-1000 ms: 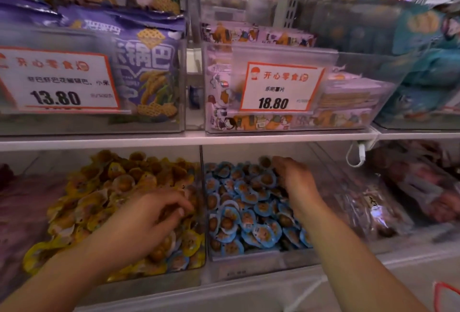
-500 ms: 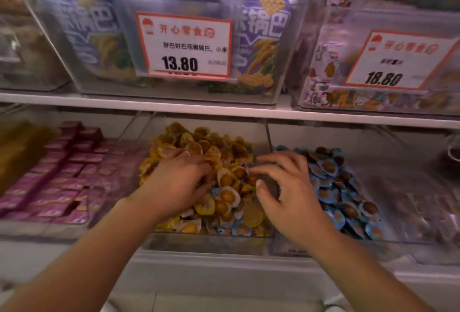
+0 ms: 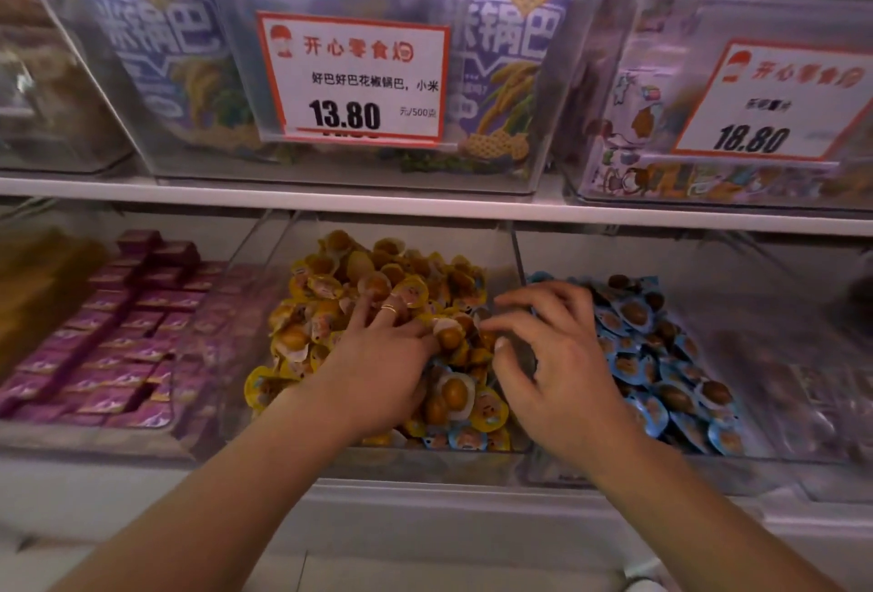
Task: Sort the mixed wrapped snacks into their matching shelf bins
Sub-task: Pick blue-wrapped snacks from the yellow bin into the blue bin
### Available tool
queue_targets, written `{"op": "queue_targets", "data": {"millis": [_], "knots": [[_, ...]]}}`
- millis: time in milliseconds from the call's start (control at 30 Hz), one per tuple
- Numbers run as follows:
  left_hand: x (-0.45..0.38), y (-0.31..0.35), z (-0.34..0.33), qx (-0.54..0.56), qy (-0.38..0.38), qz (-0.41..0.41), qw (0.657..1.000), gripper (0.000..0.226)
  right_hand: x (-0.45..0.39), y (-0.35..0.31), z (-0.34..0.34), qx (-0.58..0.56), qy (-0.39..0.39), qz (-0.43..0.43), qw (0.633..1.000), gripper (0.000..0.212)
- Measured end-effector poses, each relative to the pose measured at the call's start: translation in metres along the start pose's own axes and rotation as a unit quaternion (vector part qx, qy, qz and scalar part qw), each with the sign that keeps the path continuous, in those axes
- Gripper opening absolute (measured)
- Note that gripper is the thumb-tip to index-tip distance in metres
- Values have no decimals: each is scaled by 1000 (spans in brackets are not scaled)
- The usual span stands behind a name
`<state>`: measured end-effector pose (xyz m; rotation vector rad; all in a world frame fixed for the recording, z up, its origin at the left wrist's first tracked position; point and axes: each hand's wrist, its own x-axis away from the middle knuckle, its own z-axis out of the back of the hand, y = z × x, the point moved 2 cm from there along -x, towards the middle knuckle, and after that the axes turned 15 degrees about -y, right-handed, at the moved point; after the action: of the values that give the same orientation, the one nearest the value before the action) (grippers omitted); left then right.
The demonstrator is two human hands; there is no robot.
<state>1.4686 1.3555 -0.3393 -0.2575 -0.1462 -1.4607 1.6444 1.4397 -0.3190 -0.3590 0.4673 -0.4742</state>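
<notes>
Yellow-wrapped round snacks (image 3: 378,279) are heaped in a clear middle bin (image 3: 425,466) on the lower shelf. A few blue-wrapped snacks (image 3: 465,439) lie mixed in at its front right corner. The neighbouring bin (image 3: 614,475) on the right holds blue-wrapped snacks (image 3: 661,364). My left hand (image 3: 378,369), with rings on it, rests on the yellow heap with fingers spread into it. My right hand (image 3: 557,364) hovers over the divider between the two bins, fingers loosely curved, nothing visible in it.
Purple boxed snacks (image 3: 118,346) fill the bin to the left. Dark packets (image 3: 803,398) lie in the bin at far right. Overhead, a white shelf edge (image 3: 425,209) carries clear bins of purple bags (image 3: 500,71) with price tags 13.80 (image 3: 354,76) and 18.80 (image 3: 774,105).
The view swung left from the blue bin towards the yellow one. My right hand left the blue snacks and came to the divider; my left hand stays on the yellow heap.
</notes>
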Motion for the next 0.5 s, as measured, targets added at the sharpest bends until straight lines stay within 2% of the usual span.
{"op": "queue_targets", "data": {"millis": [100,167,233,300,367,433,500], "knots": [[-2,-2,8,85,31,7,996,22,1,0,1,-9,1,2,1000,32],[1,-8,22,134,83,17,987,17,1,0,2,-24,2,2,1000,32],[9,-14,37,246,135,11,960,19,0,-1,4,-45,-5,-1,999,38],[17,-10,50,376,132,-39,916,19,0,-2,7,-56,-38,3,998,53],[21,1,55,430,133,-91,888,17,0,-3,7,-68,-58,24,996,57],[20,9,55,454,141,-112,873,17,1,-4,9,-105,-36,39,993,46],[16,9,48,488,90,-110,861,24,3,-1,15,-128,16,51,990,32]]}}
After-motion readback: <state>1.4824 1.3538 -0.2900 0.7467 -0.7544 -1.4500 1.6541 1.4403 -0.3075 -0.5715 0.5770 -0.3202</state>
